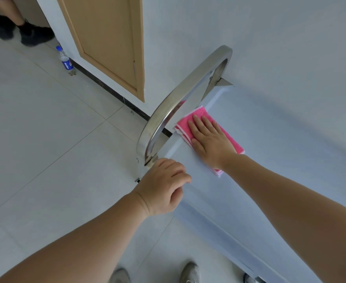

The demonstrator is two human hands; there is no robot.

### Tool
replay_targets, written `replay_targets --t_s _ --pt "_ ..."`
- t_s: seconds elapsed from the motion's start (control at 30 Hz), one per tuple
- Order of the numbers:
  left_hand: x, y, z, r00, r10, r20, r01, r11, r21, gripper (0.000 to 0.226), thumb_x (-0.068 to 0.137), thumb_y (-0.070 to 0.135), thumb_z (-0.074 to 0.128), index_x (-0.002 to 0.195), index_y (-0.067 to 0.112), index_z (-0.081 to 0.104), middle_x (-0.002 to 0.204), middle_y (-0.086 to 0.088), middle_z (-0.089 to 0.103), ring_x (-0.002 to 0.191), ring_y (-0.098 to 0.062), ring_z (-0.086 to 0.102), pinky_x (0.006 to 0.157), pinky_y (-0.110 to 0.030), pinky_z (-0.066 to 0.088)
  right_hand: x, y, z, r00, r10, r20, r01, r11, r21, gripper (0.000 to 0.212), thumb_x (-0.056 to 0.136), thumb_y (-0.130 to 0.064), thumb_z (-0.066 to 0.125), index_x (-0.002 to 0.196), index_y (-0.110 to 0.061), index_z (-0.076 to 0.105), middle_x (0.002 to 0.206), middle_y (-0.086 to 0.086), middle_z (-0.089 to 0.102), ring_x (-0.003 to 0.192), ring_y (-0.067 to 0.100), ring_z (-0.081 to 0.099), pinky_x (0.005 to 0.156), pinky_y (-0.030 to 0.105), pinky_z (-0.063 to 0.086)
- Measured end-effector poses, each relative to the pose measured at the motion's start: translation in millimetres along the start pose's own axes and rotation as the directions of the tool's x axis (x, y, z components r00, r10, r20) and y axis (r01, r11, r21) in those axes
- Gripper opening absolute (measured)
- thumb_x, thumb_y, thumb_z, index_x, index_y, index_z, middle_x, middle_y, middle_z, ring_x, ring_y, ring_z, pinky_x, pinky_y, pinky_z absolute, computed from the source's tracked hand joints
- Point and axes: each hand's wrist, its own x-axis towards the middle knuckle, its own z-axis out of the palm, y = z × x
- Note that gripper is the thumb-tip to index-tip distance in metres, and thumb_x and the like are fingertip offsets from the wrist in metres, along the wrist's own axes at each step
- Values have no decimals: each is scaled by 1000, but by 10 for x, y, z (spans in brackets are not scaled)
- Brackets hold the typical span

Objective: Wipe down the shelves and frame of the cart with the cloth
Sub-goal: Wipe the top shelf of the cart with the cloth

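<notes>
Head view: one picture, looking down on the cart.
Right hand point(210, 139): fingers straight and flat, pressing the pink cloth point(196, 117) on the top shelf point(270, 160) beside the steel handle point(180, 92).
Left hand point(164, 186): fingers curled over the shelf's near corner, seemingly steadying it.
Progress: top shelf under way; handle, frame and lower shelves judged still to do.

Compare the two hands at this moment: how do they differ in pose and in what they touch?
The right hand lies flat, fingers straight, pressing the pink cloth onto the cart's top shelf; the left hand has curled fingers at the shelf's near corner, by the base of the metal handle. The right hand sits further along the shelf, the left nearer the person. Both are bare and on the cart.
</notes>
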Motion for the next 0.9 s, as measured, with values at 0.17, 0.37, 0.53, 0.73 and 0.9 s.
replay_targets --t_s 0.17,0.37,0.53,0.73,0.9 --pt "-508 -3 -112 992 -102 79 104 994 -33 24 70 1 52 86 13 64 80 0 59 74 -22 54 77 -30 40 -130 -202 44 1000 -16 13 16 1000 -9 59 90 -54 -6 143 -31 -18 156 -4 -14 140 15 -20 114 35 -13" --pt "-986 104 -206 969 -199 146 207 977 -43 23 68 2 50 81 15 64 78 2 61 75 -21 56 76 -30 38 -400 -808 117 998 -56 35 56 998 18 60 90 -55 -10 144 -29 -19 152 -4 -20 140 18 -22 113 37 -14" --pt "-1133 169 -331 962 -208 179 217 976 -31 21 65 0 57 79 15 64 77 3 59 72 -21 55 75 -27 36 -584 -1223 130 998 -43 49 41 999 28 58 94 -49 -3 143 -24 -19 156 2 -15 140 22 -22 115 39 -13" --pt "-1174 106 -467 967 -175 186 181 983 -14 20 67 3 58 80 17 64 78 5 60 74 -19 56 76 -29 43 -700 -1019 -2 964 -231 132 222 972 79 59 89 -49 -4 142 -30 -21 155 -2 -16 141 18 -22 117 36 -9" --pt "-1244 38 -424 966 -201 164 205 979 -7 20 66 2 60 80 17 63 79 5 61 73 -20 57 71 -29 48 -759 -1050 70 973 -232 7 230 966 118 56 99 -32 33 147 -19 7 155 3 8 143 27 4 117 44 8"
